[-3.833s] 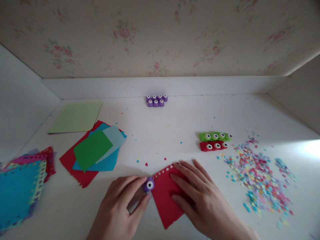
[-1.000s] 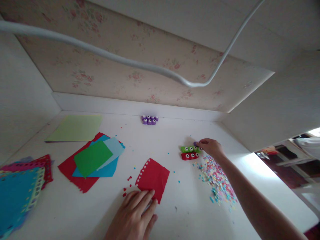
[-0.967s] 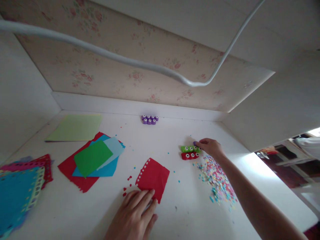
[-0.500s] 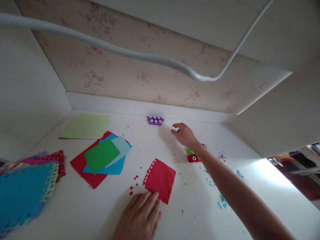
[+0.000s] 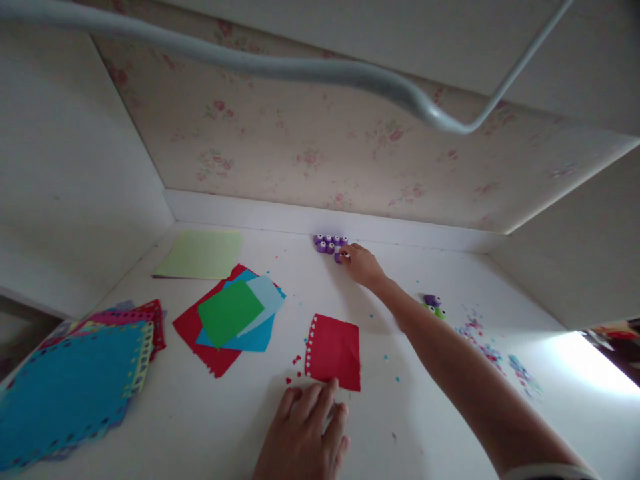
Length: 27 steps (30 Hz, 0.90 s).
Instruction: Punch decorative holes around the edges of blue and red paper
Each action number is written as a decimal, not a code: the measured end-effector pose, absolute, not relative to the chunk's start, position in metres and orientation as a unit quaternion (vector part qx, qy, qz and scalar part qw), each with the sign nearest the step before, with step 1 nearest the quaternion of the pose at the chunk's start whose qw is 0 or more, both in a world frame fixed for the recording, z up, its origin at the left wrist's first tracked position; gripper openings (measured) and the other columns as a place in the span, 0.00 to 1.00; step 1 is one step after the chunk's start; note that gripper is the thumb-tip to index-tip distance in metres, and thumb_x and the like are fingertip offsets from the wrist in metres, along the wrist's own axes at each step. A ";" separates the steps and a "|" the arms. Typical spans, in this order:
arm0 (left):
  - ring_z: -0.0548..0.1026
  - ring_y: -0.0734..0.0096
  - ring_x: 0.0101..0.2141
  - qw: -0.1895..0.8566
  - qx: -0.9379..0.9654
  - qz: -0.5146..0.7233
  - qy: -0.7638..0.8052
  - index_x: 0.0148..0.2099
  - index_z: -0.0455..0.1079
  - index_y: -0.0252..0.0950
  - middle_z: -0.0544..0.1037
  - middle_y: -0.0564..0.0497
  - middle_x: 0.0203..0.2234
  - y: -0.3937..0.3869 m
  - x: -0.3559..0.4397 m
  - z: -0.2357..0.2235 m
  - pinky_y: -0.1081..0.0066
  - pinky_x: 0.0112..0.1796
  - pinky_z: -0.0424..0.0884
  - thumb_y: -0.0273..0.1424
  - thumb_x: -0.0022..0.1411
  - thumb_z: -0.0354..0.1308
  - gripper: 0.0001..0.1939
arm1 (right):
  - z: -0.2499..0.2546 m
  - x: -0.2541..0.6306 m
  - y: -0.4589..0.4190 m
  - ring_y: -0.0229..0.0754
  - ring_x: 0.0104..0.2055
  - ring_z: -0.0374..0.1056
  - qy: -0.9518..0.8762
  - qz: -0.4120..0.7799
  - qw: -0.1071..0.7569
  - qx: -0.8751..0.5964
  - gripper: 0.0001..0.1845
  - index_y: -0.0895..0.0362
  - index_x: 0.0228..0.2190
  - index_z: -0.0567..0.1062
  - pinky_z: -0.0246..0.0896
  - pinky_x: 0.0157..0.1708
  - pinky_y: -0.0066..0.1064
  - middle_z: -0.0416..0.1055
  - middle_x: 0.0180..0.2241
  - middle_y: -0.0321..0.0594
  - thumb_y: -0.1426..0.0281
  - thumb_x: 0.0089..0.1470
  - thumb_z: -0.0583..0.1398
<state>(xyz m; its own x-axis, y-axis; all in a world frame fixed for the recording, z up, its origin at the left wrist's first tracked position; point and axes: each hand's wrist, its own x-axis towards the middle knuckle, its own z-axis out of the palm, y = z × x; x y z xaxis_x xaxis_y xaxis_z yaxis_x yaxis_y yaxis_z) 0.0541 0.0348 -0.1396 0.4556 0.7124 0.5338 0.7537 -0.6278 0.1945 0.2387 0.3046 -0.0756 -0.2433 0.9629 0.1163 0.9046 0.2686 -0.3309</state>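
Observation:
My right hand (image 5: 363,265) reaches to the back of the table with its fingers closed on a small purple craft punch (image 5: 340,257). That punch is just in front of a cluster of several purple punches (image 5: 323,247) by the wall. My left hand (image 5: 310,430) lies flat, fingers spread, its fingertips at the lower edge of a red paper sheet (image 5: 334,352). Small shapes are punched along the sheet's left edge. Red paper cutouts (image 5: 296,361) lie just left of it. Another purple punch (image 5: 432,300) sits behind the green punches (image 5: 439,312), partly hidden by my right forearm.
Stacked coloured sheets (image 5: 230,313) lie left of centre, with pale green paper (image 5: 200,255) behind them. Punched blue sheets (image 5: 75,393) are at far left. Confetti (image 5: 480,340) spreads at right, partly behind my arm. A white cable (image 5: 300,70) crosses the upper view.
My right hand has left a purple punch by the green ones, moved left to the purple cluster and closed on a punch there. My left hand stays by the red sheet.

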 end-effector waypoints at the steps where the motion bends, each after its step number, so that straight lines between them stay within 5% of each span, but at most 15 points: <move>1: 0.77 0.65 0.44 0.026 -0.856 -0.293 -0.425 0.47 0.73 0.41 0.80 0.52 0.49 0.036 0.053 -0.136 0.65 0.43 0.71 0.39 0.69 0.53 0.11 | -0.073 0.241 0.297 0.47 0.47 0.73 -0.791 0.111 0.152 -0.582 0.11 0.58 0.41 0.78 0.63 0.48 0.34 0.75 0.46 0.48 0.73 0.62 0.56; 7: 0.77 0.62 0.49 -0.057 -0.871 -0.272 -0.406 0.47 0.73 0.40 0.80 0.51 0.49 0.042 0.048 -0.125 0.61 0.51 0.72 0.27 0.67 0.51 0.11 | -0.066 0.251 0.232 0.38 0.38 0.75 -0.845 0.250 0.166 -0.442 0.10 0.53 0.36 0.80 0.67 0.40 0.28 0.80 0.37 0.36 0.71 0.61 0.58; 14: 0.77 0.60 0.47 -0.123 -0.856 -0.285 -0.413 0.46 0.72 0.39 0.80 0.51 0.46 0.039 0.049 -0.117 0.58 0.50 0.74 0.20 0.61 0.53 0.14 | -0.061 0.231 0.182 0.42 0.46 0.73 -0.854 0.274 0.216 -0.387 0.14 0.53 0.50 0.75 0.69 0.46 0.35 0.75 0.49 0.43 0.68 0.66 0.54; 20: 0.78 0.61 0.35 -0.101 -0.838 -0.295 -0.448 0.42 0.72 0.38 0.79 0.50 0.35 0.041 0.041 -0.101 0.57 0.41 0.78 0.19 0.62 0.51 0.13 | -0.055 0.197 0.159 0.45 0.58 0.66 -0.909 0.237 0.174 -0.294 0.19 0.53 0.55 0.72 0.63 0.58 0.39 0.71 0.55 0.45 0.70 0.64 0.58; 24: 0.76 0.54 0.41 -0.034 -0.785 -0.293 -0.545 0.48 0.71 0.36 0.77 0.44 0.42 0.052 0.026 -0.094 0.51 0.41 0.77 0.20 0.62 0.51 0.15 | -0.056 0.208 0.155 0.47 0.56 0.67 -0.883 0.200 0.168 -0.390 0.19 0.52 0.55 0.72 0.64 0.57 0.43 0.72 0.55 0.43 0.71 0.64 0.56; 27: 0.71 0.52 0.53 -0.027 -0.783 -0.260 -0.565 0.60 0.64 0.35 0.72 0.41 0.55 0.061 0.016 -0.096 0.50 0.50 0.74 0.18 0.61 0.50 0.25 | -0.066 0.236 0.145 0.51 0.59 0.65 -0.837 0.186 0.151 -0.491 0.21 0.55 0.56 0.71 0.62 0.59 0.47 0.70 0.57 0.47 0.65 0.63 0.57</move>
